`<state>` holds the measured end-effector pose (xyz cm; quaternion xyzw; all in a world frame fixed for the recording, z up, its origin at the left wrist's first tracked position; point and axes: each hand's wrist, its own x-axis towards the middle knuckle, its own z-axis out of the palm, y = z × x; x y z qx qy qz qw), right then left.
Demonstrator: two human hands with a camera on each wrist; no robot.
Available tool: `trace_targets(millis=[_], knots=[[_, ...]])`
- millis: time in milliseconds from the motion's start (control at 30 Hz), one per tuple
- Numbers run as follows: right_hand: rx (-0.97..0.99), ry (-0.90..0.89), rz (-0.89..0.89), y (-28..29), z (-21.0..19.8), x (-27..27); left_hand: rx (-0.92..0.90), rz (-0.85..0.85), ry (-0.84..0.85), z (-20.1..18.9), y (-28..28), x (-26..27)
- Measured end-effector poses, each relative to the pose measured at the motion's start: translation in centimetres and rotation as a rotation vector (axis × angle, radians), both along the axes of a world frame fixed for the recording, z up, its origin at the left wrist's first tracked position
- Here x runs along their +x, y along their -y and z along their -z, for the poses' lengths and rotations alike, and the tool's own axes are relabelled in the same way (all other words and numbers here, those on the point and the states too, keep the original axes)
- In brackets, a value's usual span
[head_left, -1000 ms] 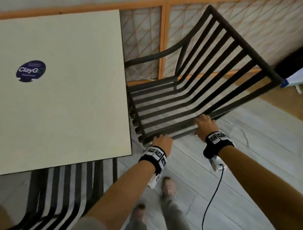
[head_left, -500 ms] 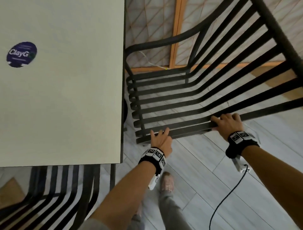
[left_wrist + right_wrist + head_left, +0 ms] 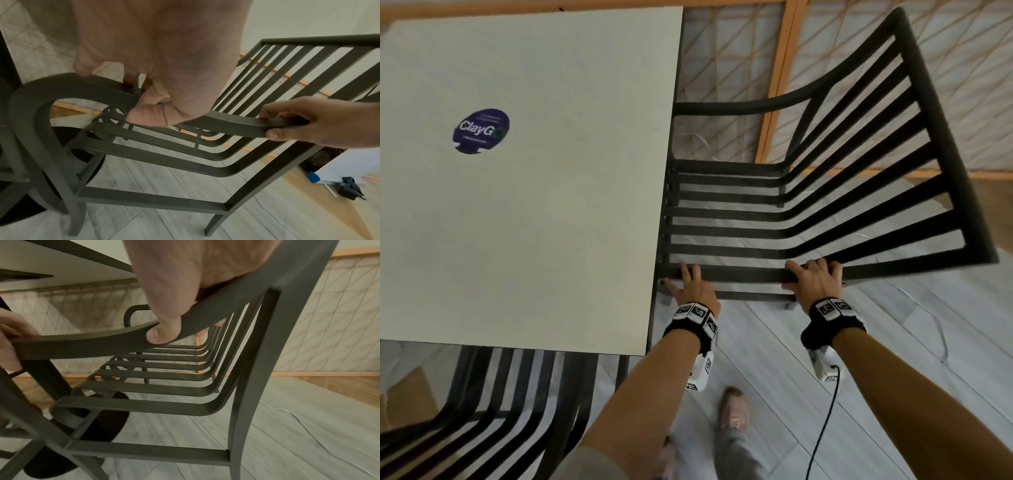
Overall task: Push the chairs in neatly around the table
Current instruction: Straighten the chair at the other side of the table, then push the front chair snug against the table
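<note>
A black slatted armchair (image 3: pixel 808 212) stands at the right side of the cream table (image 3: pixel 551 205), its seat front against the table's edge. My left hand (image 3: pixel 688 284) holds the front of the near armrest (image 3: pixel 236 121), thumb on its side. My right hand (image 3: pixel 815 277) grips the same armrest farther back, beside the backrest post (image 3: pixel 277 321), with fingers curled over and thumb underneath. A second black slatted chair (image 3: pixel 500 394) sits under the table's near edge at the lower left.
The table's dark round pedestal base (image 3: pixel 98 418) lies just past the chair's front legs. An orange-framed lattice screen (image 3: pixel 780 85) stands behind the chair. A thin white cable (image 3: pixel 938 335) lies on the grey floor at the right. My feet (image 3: pixel 732 411) are below.
The chair has come left toward the table, and its seat front now meets the table edge. My left hand's spread fingers have closed on the armrest; my right hand keeps its grip.
</note>
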<state>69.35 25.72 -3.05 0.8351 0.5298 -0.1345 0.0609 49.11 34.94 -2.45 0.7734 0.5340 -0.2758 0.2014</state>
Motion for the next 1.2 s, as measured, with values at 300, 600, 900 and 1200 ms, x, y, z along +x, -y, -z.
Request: trace_targets(millis=[300, 600, 900, 1200], knots=[[0.082, 0.034, 0.016, 2.2, -0.3, -2.2, 0.008, -0.022, 0.033, -0.9, 2.2, -2.1], [0.256, -0.002, -0.091, 6.6, -4.9, -8.1, -0.332, 0.164, 0.184, -11.7, 11.7, -9.8], [0.086, -0.195, -0.135, 12.8, -5.8, -28.0, -0.288, 0.261, 0.215, -22.3, 12.3, -32.8], [-0.095, -0.289, -0.443, 14.6, -5.4, -49.8, -0.285, 0.116, -0.150, -23.5, 13.7, -57.1]])
